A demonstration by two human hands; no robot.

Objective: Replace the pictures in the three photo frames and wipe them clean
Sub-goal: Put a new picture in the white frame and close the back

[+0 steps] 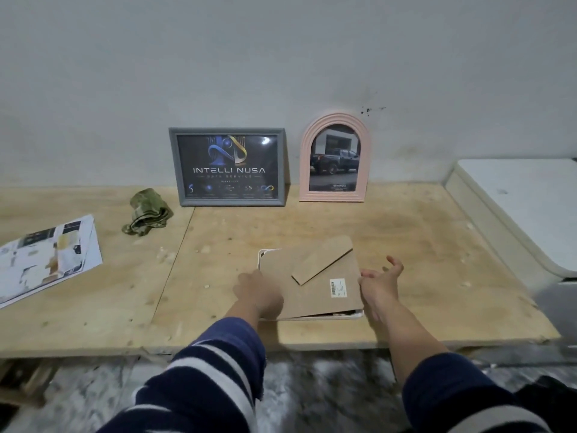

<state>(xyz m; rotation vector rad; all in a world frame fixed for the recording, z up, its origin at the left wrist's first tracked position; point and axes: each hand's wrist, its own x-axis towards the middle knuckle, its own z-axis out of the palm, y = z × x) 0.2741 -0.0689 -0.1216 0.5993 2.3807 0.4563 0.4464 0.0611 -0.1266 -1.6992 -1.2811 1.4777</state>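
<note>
A white frame [349, 315] lies face down near the table's front edge, its brown backing board [312, 292] with a folded stand on top. My left hand [259, 292] rests on the board's left edge with fingers curled over it. My right hand [379, 281] is open beside the board's right edge, fingers spread. A grey frame [175, 164] with a dark logo print and a pink arched frame [304, 151] with a truck photo stand against the wall. A green cloth [146, 214] lies crumpled to the left.
Printed picture sheets [46, 257] lie at the table's left. The wooden table [421, 245] has a seam left of centre. A white plastic surface [515, 198] adjoins it on the right. The floor shows below the front edge.
</note>
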